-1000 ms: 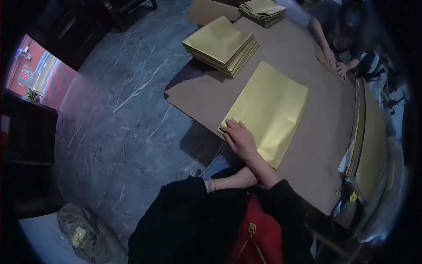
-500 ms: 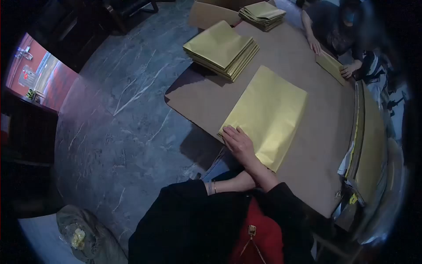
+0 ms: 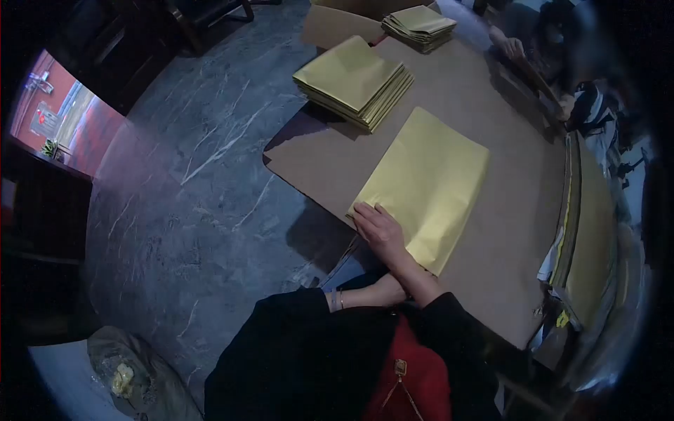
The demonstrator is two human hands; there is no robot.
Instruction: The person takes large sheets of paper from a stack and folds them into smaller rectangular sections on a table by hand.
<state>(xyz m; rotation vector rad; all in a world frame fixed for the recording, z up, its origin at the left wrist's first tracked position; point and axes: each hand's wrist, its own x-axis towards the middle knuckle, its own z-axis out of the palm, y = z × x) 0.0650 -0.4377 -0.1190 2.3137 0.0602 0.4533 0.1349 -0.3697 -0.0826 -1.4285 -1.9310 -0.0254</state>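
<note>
A sheet of gold paper (image 3: 435, 168), seemingly folded, lies on the brown cardboard-covered table (image 3: 519, 231). My right hand (image 3: 379, 228) rests on its near left corner, palm down, fingers stretched along the edge and slightly bent. My left forearm, with a bracelet at the wrist, crosses beneath my right forearm. Of my left hand (image 3: 394, 289) only the part near the wrist shows, by the paper's near edge; its fingers are hidden.
A thick stack of folded gold paper (image 3: 351, 74) sits at the table's left edge. Behind it are a smaller stack (image 3: 420, 21) and an open cardboard box (image 3: 323, 24). Flat gold sheets (image 3: 593, 231) line the right side. Across the table, a co-worker's hands (image 3: 516, 49) hold a folded piece.
The co-worker has lifted the folded gold piece from the table and tilted it on edge. My hands and the sheet before me have hardly moved.
</note>
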